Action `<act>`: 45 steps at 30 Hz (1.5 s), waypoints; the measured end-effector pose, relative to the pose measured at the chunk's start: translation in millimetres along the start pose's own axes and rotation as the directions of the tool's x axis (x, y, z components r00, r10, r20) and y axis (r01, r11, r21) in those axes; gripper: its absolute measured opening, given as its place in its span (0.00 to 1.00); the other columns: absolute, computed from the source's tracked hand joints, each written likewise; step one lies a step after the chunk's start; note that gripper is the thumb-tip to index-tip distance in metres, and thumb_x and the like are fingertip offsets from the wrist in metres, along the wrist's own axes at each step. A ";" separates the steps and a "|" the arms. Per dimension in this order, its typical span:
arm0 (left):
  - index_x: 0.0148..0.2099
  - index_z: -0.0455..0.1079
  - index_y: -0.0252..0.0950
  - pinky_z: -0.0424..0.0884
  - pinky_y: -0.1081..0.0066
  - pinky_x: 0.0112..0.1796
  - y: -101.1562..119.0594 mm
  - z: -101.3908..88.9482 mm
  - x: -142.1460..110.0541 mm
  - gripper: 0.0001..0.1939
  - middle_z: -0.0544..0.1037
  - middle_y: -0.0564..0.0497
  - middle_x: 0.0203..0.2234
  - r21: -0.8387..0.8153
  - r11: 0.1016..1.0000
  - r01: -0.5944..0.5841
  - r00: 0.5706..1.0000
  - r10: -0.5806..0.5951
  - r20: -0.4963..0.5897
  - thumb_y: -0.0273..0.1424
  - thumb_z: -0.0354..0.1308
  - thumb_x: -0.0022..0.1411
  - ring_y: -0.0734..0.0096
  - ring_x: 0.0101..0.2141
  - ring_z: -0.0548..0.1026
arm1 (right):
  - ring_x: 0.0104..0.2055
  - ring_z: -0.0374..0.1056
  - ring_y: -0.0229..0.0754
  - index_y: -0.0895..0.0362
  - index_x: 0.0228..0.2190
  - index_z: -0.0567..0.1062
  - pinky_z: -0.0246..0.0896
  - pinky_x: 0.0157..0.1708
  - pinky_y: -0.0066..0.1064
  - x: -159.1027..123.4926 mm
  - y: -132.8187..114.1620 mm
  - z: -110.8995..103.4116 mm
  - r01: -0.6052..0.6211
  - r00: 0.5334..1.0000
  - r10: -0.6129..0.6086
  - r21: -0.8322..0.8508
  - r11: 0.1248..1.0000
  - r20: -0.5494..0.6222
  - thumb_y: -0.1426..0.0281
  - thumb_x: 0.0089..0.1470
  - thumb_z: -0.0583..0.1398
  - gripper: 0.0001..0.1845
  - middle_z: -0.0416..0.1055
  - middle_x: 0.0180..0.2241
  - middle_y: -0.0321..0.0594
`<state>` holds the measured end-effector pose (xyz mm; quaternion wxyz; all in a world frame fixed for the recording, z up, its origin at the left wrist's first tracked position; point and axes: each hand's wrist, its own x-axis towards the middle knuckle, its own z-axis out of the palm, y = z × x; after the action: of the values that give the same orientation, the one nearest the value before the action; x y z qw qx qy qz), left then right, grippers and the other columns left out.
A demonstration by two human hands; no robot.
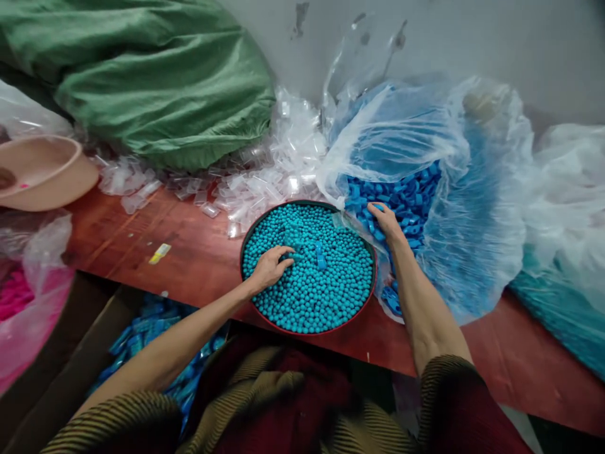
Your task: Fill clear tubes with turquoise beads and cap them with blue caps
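A round, dark-rimmed tray (242,265) is filled with small turquoise beads (307,309). My left hand (271,268) reaches over the beads, its fingers curled together at their surface. Something see-through seems to be at those fingertips, too blurred to make out. A small blue plastic piece (321,257) lies on top of the beads, right of that hand. At the mouth of a clear plastic bag (401,132), my right hand (385,222) has its fingers closed around a blue plastic piece (379,207). Many similar blue pieces (416,195) fill the bag around it.
Clear plastic cases (265,189) are heaped behind the tray. A green sack (165,88) stands at the back left, near a beige basin (51,176). A yellow-and-white scrap (160,253) lies on the red table (203,252). Below the front edge are blue packets (142,328).
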<state>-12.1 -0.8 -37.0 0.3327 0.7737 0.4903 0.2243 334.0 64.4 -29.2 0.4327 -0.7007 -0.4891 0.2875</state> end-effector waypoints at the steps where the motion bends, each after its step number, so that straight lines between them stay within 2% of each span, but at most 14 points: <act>1: 0.45 0.71 0.36 0.68 0.66 0.47 -0.1 0.1 -0.4 0.13 0.77 0.49 0.39 -0.026 1.000 0.007 1.000 -0.007 0.006 0.30 0.54 0.57 0.66 0.41 0.73 | 0.36 0.68 0.43 0.59 0.40 0.75 0.65 0.39 0.36 -1.5 -5.2 2.2 0.004 0.999 -0.006 0.031 0.999 0.042 0.52 0.46 0.57 0.27 0.73 0.32 0.39; 5: 0.45 0.71 0.36 0.68 0.67 0.47 0.8 0.4 -1.7 0.13 0.77 0.50 0.40 -0.099 0.994 0.043 0.999 -0.041 0.024 0.31 0.54 0.58 0.67 0.41 0.73 | 0.37 0.68 0.43 0.57 0.39 0.77 0.64 0.40 0.36 -15.3 -30.3 6.4 0.187 0.967 -0.187 0.016 0.982 0.174 0.57 0.43 0.61 0.23 0.73 0.34 0.39; 8: 0.46 0.71 0.35 0.68 0.66 0.47 2.7 0.5 -1.8 0.13 0.77 0.50 0.40 -0.106 0.993 0.057 0.998 -0.055 0.027 0.30 0.54 0.58 0.67 0.41 0.73 | 0.43 0.68 0.47 0.55 0.40 0.78 0.62 0.47 0.41 -29.7 -42.6 16.7 0.423 0.883 -0.367 -0.160 0.892 0.292 0.62 0.43 0.62 0.20 0.73 0.40 0.42; 11: 0.46 0.71 0.36 0.67 0.66 0.47 4.5 0.6 -1.9 0.13 0.77 0.50 0.41 -0.099 0.994 0.045 0.999 -0.043 0.029 0.30 0.53 0.58 0.66 0.42 0.73 | 0.50 0.67 0.50 0.55 0.43 0.77 0.60 0.52 0.43 -49.1 -46.8 28.4 0.541 0.817 -0.414 -0.283 0.792 0.402 0.69 0.45 0.61 0.20 0.71 0.48 0.45; 15: 0.46 0.71 0.36 0.67 0.65 0.47 5.9 0.6 -1.3 0.13 0.77 0.49 0.40 -0.094 0.995 0.037 0.999 -0.033 0.041 0.29 0.54 0.58 0.65 0.42 0.73 | 0.51 0.67 0.48 0.55 0.43 0.77 0.61 0.52 0.41 -89.0 -49.2 28.3 0.518 0.855 -0.444 -0.419 0.746 0.267 0.74 0.54 0.51 0.19 0.71 0.49 0.46; 19: 0.46 0.71 0.36 0.67 0.65 0.47 6.1 0.0 0.1 0.13 0.77 0.49 0.41 -0.121 0.992 0.029 0.998 -0.021 0.067 0.28 0.54 0.58 0.65 0.42 0.74 | 0.43 0.71 0.46 0.56 0.43 0.77 0.65 0.44 0.37 -134.7 -55.3 21.0 0.385 0.922 -0.331 -0.567 0.729 0.201 0.71 0.57 0.50 0.18 0.76 0.40 0.45; 22: 0.46 0.71 0.37 0.67 0.64 0.48 5.0 0.3 0.9 0.13 0.77 0.49 0.41 -0.125 0.992 0.013 0.998 -0.005 0.070 0.28 0.54 0.58 0.65 0.43 0.73 | 0.43 0.71 0.45 0.53 0.46 0.75 0.64 0.41 0.33 -153.7 -62.7 24.3 0.372 0.923 -0.178 -0.673 0.639 0.341 0.72 0.58 0.50 0.19 0.76 0.40 0.42; 24: 0.47 0.71 0.37 0.67 0.64 0.49 3.9 0.9 1.3 0.14 0.77 0.49 0.42 -0.127 0.992 0.003 0.997 0.006 0.071 0.28 0.54 0.58 0.65 0.44 0.73 | 0.44 0.72 0.44 0.51 0.47 0.74 0.63 0.40 0.32 -154.6 -68.7 32.1 0.347 0.915 -0.043 -0.728 0.592 0.401 0.71 0.59 0.50 0.19 0.77 0.41 0.41; 26: 0.47 0.71 0.37 0.66 0.64 0.50 3.0 1.6 1.7 0.14 0.77 0.49 0.42 -0.130 0.991 0.000 0.997 0.010 0.072 0.28 0.54 0.58 0.65 0.44 0.73 | 0.44 0.72 0.45 0.52 0.48 0.73 0.62 0.40 0.32 -148.3 -74.8 43.7 0.258 0.937 0.059 -0.794 0.550 0.345 0.66 0.60 0.49 0.18 0.77 0.41 0.43; 29: 0.47 0.71 0.37 0.67 0.65 0.49 2.2 2.6 2.6 0.14 0.77 0.49 0.42 -0.129 0.992 0.002 0.997 0.008 0.075 0.28 0.54 0.58 0.65 0.44 0.73 | 0.43 0.72 0.49 0.57 0.45 0.73 0.62 0.37 0.34 -135.8 -81.2 65.0 0.156 0.960 0.147 -0.893 0.423 0.238 0.61 0.61 0.49 0.20 0.76 0.39 0.50; 32: 0.47 0.71 0.36 0.66 0.66 0.50 2.4 3.1 3.7 0.14 0.77 0.48 0.43 -0.125 0.992 -0.009 0.997 0.019 0.079 0.27 0.54 0.58 0.65 0.45 0.73 | 0.40 0.72 0.50 0.60 0.42 0.72 0.60 0.34 0.33 -130.5 -79.8 81.7 0.169 0.953 0.188 -0.931 0.323 0.239 0.64 0.60 0.50 0.17 0.76 0.37 0.53; 35: 0.46 0.72 0.37 0.66 0.67 0.50 3.2 2.4 4.5 0.13 0.77 0.49 0.43 -0.144 0.989 -0.008 0.996 0.021 0.086 0.28 0.54 0.57 0.66 0.45 0.73 | 0.39 0.71 0.48 0.58 0.43 0.70 0.58 0.33 0.32 -133.4 -71.2 83.3 0.218 0.961 0.092 -0.920 0.327 0.260 0.66 0.59 0.50 0.15 0.75 0.37 0.49; 40: 0.43 0.71 0.35 0.68 0.69 0.46 3.9 -1.0 4.6 0.11 0.77 0.51 0.38 -0.226 0.973 0.050 0.993 -0.025 0.112 0.30 0.52 0.58 0.68 0.40 0.74 | 0.39 0.68 0.49 0.62 0.40 0.70 0.57 0.34 0.33 -142.4 -61.6 64.3 0.267 0.963 -0.135 -0.874 0.407 0.232 0.71 0.56 0.50 0.13 0.72 0.36 0.52; 45: 0.42 0.68 0.34 0.68 0.67 0.45 1.6 -1.1 5.6 0.11 0.76 0.50 0.37 -0.283 0.959 -0.009 0.995 0.037 0.094 0.31 0.50 0.59 0.67 0.39 0.72 | 0.37 0.69 0.48 0.61 0.53 0.64 0.59 0.31 0.33 -156.3 -77.1 73.4 0.398 0.917 -0.235 -0.747 0.532 0.322 0.70 0.60 0.46 0.21 0.72 0.36 0.49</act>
<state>-9.5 4.1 -35.0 0.4606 0.7341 0.4274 0.2575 184.0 -46.5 2.3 0.0702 -0.6887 -0.7214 0.0159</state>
